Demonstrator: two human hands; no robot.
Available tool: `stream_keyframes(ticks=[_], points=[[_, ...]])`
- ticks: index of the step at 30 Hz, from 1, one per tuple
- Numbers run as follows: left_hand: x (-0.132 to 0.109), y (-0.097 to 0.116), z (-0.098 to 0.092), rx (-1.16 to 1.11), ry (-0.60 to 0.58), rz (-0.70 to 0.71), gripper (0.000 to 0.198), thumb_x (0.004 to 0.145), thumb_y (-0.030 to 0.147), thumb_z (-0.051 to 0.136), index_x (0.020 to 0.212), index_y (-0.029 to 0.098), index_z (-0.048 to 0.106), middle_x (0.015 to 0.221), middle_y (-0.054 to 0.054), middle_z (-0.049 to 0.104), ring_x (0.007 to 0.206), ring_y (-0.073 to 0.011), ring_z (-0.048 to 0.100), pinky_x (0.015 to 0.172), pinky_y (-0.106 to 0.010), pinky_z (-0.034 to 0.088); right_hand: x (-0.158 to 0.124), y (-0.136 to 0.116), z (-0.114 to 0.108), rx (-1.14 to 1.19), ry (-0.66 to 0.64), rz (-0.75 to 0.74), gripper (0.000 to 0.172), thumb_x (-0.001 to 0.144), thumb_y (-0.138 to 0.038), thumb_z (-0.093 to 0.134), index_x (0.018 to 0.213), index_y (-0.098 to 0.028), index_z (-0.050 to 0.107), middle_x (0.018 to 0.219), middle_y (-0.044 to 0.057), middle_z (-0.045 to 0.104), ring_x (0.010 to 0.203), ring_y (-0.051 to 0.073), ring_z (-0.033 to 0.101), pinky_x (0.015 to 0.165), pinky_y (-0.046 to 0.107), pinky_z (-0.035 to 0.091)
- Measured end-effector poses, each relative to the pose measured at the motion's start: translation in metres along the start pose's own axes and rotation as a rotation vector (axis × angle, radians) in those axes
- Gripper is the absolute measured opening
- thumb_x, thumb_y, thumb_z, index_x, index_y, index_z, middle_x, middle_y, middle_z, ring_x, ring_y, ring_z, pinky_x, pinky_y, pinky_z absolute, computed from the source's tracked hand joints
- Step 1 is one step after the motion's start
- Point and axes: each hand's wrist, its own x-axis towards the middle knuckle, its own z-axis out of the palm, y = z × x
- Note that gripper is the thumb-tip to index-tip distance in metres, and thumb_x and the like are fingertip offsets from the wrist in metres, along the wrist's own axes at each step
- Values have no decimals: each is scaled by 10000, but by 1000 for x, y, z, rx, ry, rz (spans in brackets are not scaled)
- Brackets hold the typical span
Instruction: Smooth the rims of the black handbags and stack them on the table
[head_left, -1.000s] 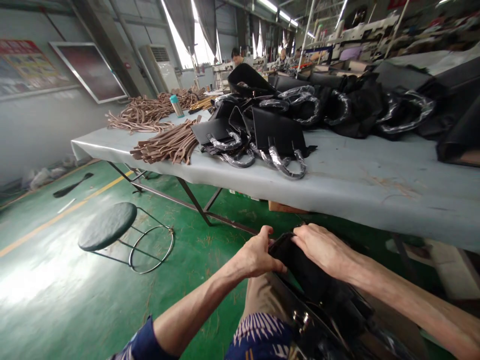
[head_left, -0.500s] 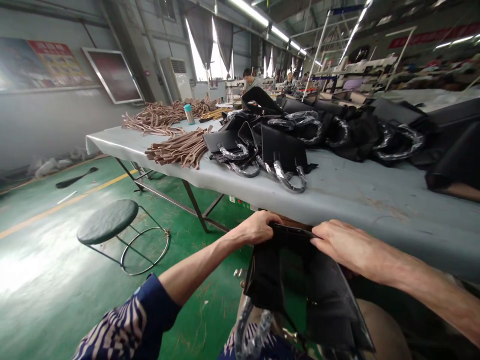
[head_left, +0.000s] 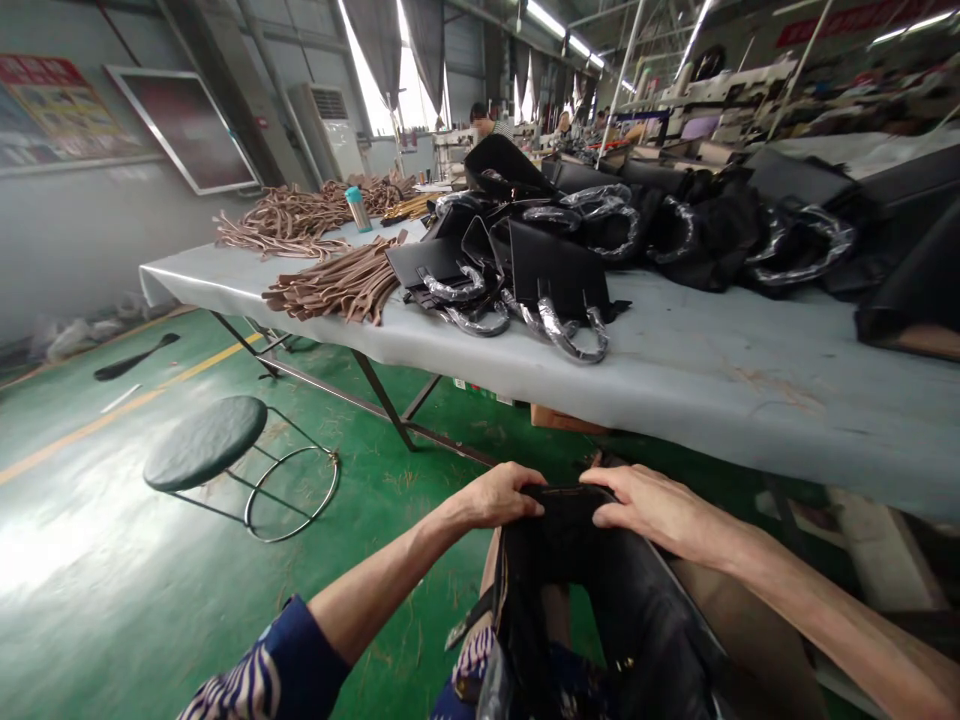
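Observation:
A black leather bag rests on my lap, below the front edge of the table. My left hand is closed on the left part of its top rim. My right hand is closed on the same rim a little to the right, fingers curled over the edge. A plastic-wrapped handle shows at the bag's lower left. The inside of the bag is dark and I cannot see into it.
A long grey table carries a heap of black bags with wrapped handles, brown leather strips and a teal bottle. A round stool stands on the green floor at left. People work far behind.
Both hands and the bag's rim dropped lower and drew closer together after rising half a second ago. The view shifted slightly.

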Motion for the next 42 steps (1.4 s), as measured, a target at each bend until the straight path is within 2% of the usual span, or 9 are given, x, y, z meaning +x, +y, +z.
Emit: stream_keyframes(ticks=[3, 8, 12, 15, 19, 26, 33, 38, 42], points=[[2, -4, 0, -20, 6, -8, 370, 674, 193, 520, 1030, 156, 616, 839, 16, 604, 760, -135, 520, 694, -216, 424, 7, -3, -2, 72, -4, 15, 259, 721, -315, 515, 950, -294, 633, 911, 3, 651, 923, 204, 556, 760, 275, 371], [2, -9, 4, -17, 59, 6, 342, 683, 185, 532, 1018, 160, 595, 854, 10, 606, 777, -139, 535, 704, -223, 433, 15, -2, 9, 126, 5, 30, 200, 752, -273, 466, 771, -265, 666, 771, -6, 661, 832, 185, 581, 688, 258, 374], [-1, -3, 5, 17, 189, 188, 470, 662, 82, 518, 1122, 174, 506, 956, -8, 601, 863, -138, 538, 785, -227, 420, 19, 1, 18, 92, 58, 71, 229, 769, -287, 451, 787, -260, 678, 825, 16, 663, 903, 201, 568, 730, 269, 377], [-2, 4, 3, 90, 196, 324, 425, 688, 69, 505, 1102, 164, 530, 1009, -28, 589, 940, -141, 526, 853, -226, 394, 21, 2, 19, 96, 49, 87, 230, 766, -288, 457, 798, -254, 683, 839, 21, 667, 921, 200, 569, 737, 267, 382], [-2, 8, 1, 243, 180, 391, 342, 739, 109, 505, 1069, 171, 569, 1020, -36, 583, 947, -138, 528, 862, -215, 388, 22, 2, 17, 108, 48, 104, 217, 762, -296, 465, 771, -262, 680, 849, 14, 670, 912, 195, 571, 734, 271, 382], [5, 9, 0, 417, 183, 355, 261, 756, 192, 553, 1013, 208, 593, 940, -5, 610, 874, -134, 555, 785, -195, 407, 24, 1, 17, 113, 59, 81, 220, 766, -295, 464, 770, -258, 680, 839, 14, 675, 898, 194, 575, 719, 270, 379], [15, 4, 5, 450, 233, 279, 152, 752, 298, 586, 868, 211, 631, 828, 22, 625, 766, -124, 565, 692, -191, 408, 27, 3, 20, 74, 63, 67, 193, 749, -286, 497, 773, -256, 686, 823, 16, 673, 879, 197, 578, 705, 263, 374], [15, 5, 10, 423, 267, 269, 115, 741, 280, 579, 773, 194, 649, 775, 16, 611, 715, -114, 546, 644, -183, 392, 24, -4, 14, 78, 59, 94, 176, 748, -300, 510, 761, -264, 682, 804, 10, 673, 870, 196, 578, 695, 263, 374], [14, 11, 14, 352, 326, 180, 125, 715, 218, 529, 711, 169, 644, 739, 11, 613, 673, -111, 532, 612, -186, 380, 23, -6, 14, 79, 73, 111, 166, 734, -287, 535, 814, -273, 680, 841, 8, 674, 906, 199, 574, 711, 257, 377]])
